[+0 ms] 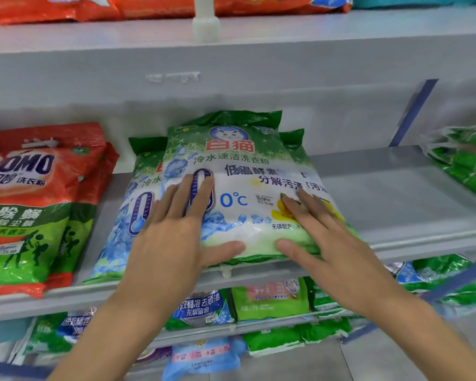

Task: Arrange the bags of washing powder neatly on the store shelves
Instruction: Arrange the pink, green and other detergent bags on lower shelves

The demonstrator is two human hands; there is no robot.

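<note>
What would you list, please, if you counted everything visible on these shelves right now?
Top bag: one, green and white, middle shelf, on the stack.
Bag beneath: at least one, same print, sticking out leftward.
Red bags: at least two, red-green, middle shelf, left.
Green bags: several, stacked at right.
Orange bags: at least two, top shelf.
Mixed bags: many, green and blue, lower shelves.
Shelves: grey.
Left hand: flat on top bag.
Right hand: flat on top bag.

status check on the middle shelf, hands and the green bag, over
Left hand and right hand both flat on top green-and-white plastic washing powder bag. Bag overlaps same-print bag beneath, offset right. Nothing blocking.
</note>
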